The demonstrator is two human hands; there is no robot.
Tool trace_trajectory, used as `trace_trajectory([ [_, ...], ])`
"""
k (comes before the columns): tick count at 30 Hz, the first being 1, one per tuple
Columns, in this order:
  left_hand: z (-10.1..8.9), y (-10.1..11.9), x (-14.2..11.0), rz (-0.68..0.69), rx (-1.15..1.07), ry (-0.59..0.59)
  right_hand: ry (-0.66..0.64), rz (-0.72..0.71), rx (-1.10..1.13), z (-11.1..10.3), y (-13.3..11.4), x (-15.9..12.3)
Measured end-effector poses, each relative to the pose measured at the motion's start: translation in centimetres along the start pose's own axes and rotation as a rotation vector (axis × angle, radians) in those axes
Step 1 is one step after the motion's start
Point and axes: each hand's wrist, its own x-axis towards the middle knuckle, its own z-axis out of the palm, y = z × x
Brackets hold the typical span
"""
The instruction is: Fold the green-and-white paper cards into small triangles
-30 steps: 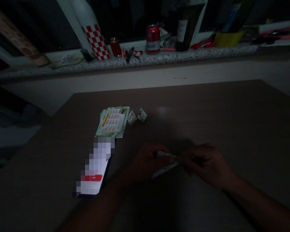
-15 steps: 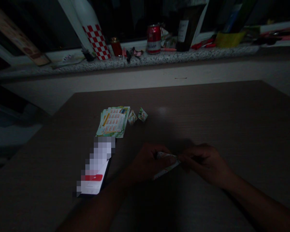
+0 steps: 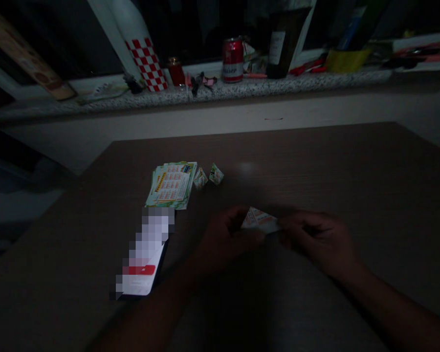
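Between both hands is a folded paper slip (image 3: 259,218), printed in orange and white, with a pointed top corner. My left hand (image 3: 230,235) is closed on its left side, the thumb lying across the front. The fingertips of my right hand (image 3: 313,235) pinch its right corner. Beyond the hands, two small folded paper pieces (image 3: 215,174) stand on the table beside a stack of printed slips (image 3: 172,183). The slips are green and white with orange number grids. Dim light hides the undersides of both hands.
A lit phone (image 3: 143,259) lies left of my left forearm, its screen partly blurred. On the granite sill (image 3: 212,95) behind the wooden table (image 3: 315,161) stand a checkered bottle (image 3: 146,63), a red can (image 3: 232,61), a dark tube (image 3: 284,49) and a yellow container (image 3: 346,59).
The paper slip has been turned, so a pointed, orange-printed face now shows instead of a long narrow strip. Both hands have shifted slightly, still holding it.
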Motion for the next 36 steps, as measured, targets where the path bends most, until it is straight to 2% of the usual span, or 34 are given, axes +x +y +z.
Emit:
trace_trajectory([
  [4,-0.4,-0.3,0.2,-0.036,0.009,0.088,0.139,0.036,0.043,-0.3,0.3,0.0],
  [10,-0.4,-0.5,0.4,-0.009,-0.012,0.22,0.184,0.051,0.006,-0.2,0.6,0.0],
  [14,-0.6,-0.5,0.5,0.003,-0.009,0.255,0.168,0.066,0.002,-0.3,0.7,0.2],
  [19,-0.5,-0.3,0.2,-0.015,0.136,0.148,0.068,0.008,-0.046,-0.6,0.5,0.4],
  [23,0.0,-0.2,-0.1,-0.013,0.229,0.053,-0.13,0.066,-0.008,-0.3,0.7,0.2],
  [25,0.2,-0.1,-0.1,-0.014,0.218,0.045,-0.172,0.1,-0.011,-0.1,0.8,0.0],
  [31,-0.2,-0.6,0.3,-0.042,-0.033,0.041,-0.126,0.184,0.095,-0.2,0.9,0.0],
  [36,-0.6,-1.2,0.7,-0.246,-0.39,-0.069,-0.161,0.186,0.137,-0.3,0.8,0.1],
])
